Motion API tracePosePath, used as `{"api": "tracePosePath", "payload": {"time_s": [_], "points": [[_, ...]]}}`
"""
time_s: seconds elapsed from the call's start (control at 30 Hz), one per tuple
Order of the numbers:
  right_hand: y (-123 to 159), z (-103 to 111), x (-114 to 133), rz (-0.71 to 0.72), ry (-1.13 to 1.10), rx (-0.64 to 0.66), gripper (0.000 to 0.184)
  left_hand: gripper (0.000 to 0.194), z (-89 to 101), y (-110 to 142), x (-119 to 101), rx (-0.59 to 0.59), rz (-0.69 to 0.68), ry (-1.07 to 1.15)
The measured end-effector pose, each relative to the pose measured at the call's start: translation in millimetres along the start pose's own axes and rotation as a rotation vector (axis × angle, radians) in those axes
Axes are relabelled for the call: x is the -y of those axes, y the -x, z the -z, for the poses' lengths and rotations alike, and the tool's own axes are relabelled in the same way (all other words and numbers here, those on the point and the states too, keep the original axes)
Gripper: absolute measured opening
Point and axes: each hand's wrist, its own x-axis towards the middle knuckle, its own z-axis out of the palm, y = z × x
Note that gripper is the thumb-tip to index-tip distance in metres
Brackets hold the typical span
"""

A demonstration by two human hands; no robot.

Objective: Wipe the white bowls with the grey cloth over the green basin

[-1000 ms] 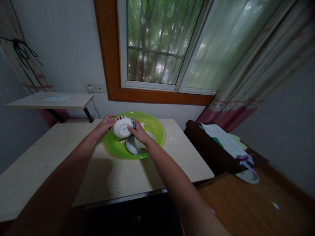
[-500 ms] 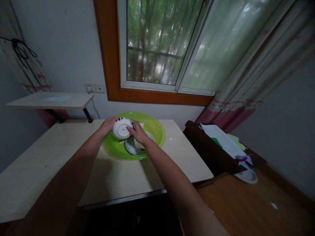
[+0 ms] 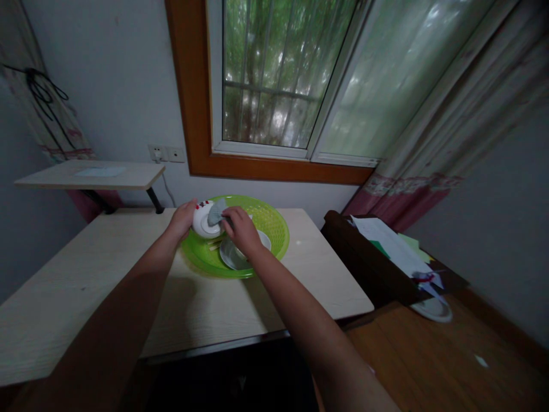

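Note:
My left hand (image 3: 182, 220) grips a white bowl (image 3: 201, 223) with red marks, tipped on its side above the green plastic basket (image 3: 270, 220). A grey cloth (image 3: 215, 212) is pinched in my right hand (image 3: 240, 230) and pressed against the bowl's underside. Below my right hand, inside the basket, lie a grey plate (image 3: 231, 257) and a white dish (image 3: 262, 238), partly hidden. The basket rests on a light wooden table (image 3: 86, 274).
A smaller raised tabletop (image 3: 90, 174) stands at the back left by the wall sockets (image 3: 166, 153). To the right a dark box holds papers (image 3: 386, 237), and a white plate (image 3: 433, 309) sits on the wooden floor. A window and curtain (image 3: 450, 126) are behind.
The grey cloth has come into view over the bowl's base as my right hand shifted up and left. The bowl has turned a little more upright in my left hand.

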Motion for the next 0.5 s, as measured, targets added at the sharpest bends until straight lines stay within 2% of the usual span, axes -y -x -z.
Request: {"api": "tracePosePath", "payload": {"time_s": [0.1,0.23,0.4,0.5], "points": [[1,1,8,0.154,0.139,0.151,0.025,0.032,-1.9,2,-2,-0.039,0.000,0.007],[1,6,22,0.276,0.260,0.306,0.029,0.034,0.0,2,1,-0.034,-0.022,-0.038],[4,18,32,0.374,0.323,0.377,0.038,0.045,7.1,0,3,0.005,-0.072,-0.145],[8,22,30,0.333,0.320,0.381,0.043,0.045,7.2,-2,6,0.009,-0.056,-0.108]]}}
